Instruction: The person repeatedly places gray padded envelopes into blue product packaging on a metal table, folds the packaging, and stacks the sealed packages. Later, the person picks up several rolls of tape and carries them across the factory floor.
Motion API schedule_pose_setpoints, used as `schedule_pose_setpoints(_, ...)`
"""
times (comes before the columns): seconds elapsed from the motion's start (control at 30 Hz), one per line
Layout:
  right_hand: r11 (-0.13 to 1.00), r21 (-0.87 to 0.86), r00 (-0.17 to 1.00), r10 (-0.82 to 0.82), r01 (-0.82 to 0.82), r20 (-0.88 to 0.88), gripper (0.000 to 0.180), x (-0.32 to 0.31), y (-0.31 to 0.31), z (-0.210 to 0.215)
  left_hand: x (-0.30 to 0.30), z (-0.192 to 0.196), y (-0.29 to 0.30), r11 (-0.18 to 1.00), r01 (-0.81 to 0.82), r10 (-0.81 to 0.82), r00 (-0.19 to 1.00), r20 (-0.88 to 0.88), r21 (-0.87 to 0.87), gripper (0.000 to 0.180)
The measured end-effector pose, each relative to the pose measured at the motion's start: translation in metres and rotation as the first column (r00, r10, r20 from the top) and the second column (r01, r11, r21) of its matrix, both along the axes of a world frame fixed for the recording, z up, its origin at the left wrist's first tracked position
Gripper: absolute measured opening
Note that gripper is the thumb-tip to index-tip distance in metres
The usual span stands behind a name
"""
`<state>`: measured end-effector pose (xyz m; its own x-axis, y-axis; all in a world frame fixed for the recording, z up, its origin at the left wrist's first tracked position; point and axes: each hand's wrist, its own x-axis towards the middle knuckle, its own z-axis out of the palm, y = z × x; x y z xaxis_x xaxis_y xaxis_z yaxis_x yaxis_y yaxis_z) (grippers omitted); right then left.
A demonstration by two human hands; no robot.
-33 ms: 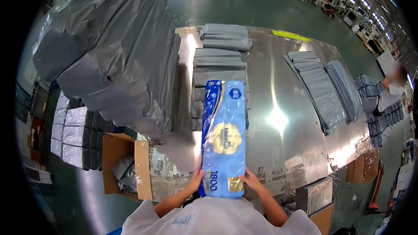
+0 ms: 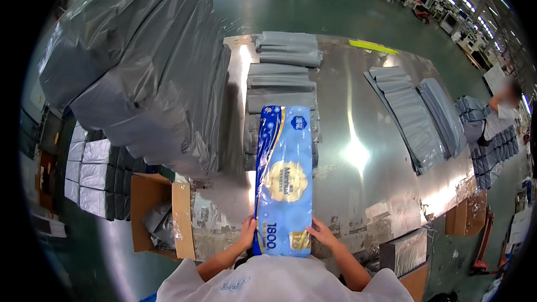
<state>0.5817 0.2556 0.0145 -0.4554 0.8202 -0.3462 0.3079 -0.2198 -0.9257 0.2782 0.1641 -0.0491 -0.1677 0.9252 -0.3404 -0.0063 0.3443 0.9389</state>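
A long blue plastic-wrapped pack (image 2: 295,148), which looks like tissue paper, stretches away from my body over the near middle of the table. My left hand (image 2: 247,234) holds its left side near the close end, fingers partly hidden by the pack. On the opposite side, my right hand (image 2: 323,232) presses its fingers against the right edge. Beyond and partly beneath the pack's far end in view, folded grey plastic bags (image 2: 281,99) lie in a row on the metal table (image 2: 341,112).
A tall pile of grey plastic bags or wrapped bundles (image 2: 151,78) rises at the left. More folded bags (image 2: 411,112) lie at the right. An opened carton (image 2: 182,218) stands at the left front, another box (image 2: 404,251) at the right front. A person (image 2: 500,114) is at the far right.
The blue pack has shifted slightly left, and its far end sits a little closer to me. My left hand has moved slightly left with it; both hands keep hold.
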Motion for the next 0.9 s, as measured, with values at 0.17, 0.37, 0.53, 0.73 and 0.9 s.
schedule_pose_setpoints(0.17, 0.995, 0.066, 0.949, 0.048, -0.072, 0.313, 0.041, 0.011, 0.105, -0.025, -0.047, 0.020, 0.077, 0.998, -0.041, 0.056, 0.925, -0.375, 0.048, 0.025)
schedule_pose_setpoints(0.37, 0.603, 0.797, 0.922, -0.328, 0.038, 0.204, 0.018, -0.071, 0.322, -0.007, -0.074, 0.066, 0.284, 0.920, -0.079, 0.260, 0.855, -0.449, 0.383, 0.028)
schedule_pose_setpoints(0.53, 0.379, 0.889, 0.846, -0.356, -0.257, 0.397, 0.016, -0.126, 0.448, -0.046, -0.062, 0.104, 0.425, 0.841, 0.227, 0.327, 0.509, -0.796, 0.490, 0.032)
schedule_pose_setpoints(0.73, 0.315, 0.837, 0.794, -0.292, -0.447, 0.533, 0.018, -0.136, 0.511, -0.068, -0.053, 0.095, 0.456, 0.936, 0.222, 0.102, 0.575, -0.812, 0.275, 0.029)
schedule_pose_setpoints(0.9, 0.780, 0.596, 0.860, -0.425, 0.191, 0.281, 0.024, -0.144, 0.514, -0.037, -0.078, 0.136, 0.431, 0.912, 0.225, 0.187, 0.514, -0.837, 0.342, 0.024)
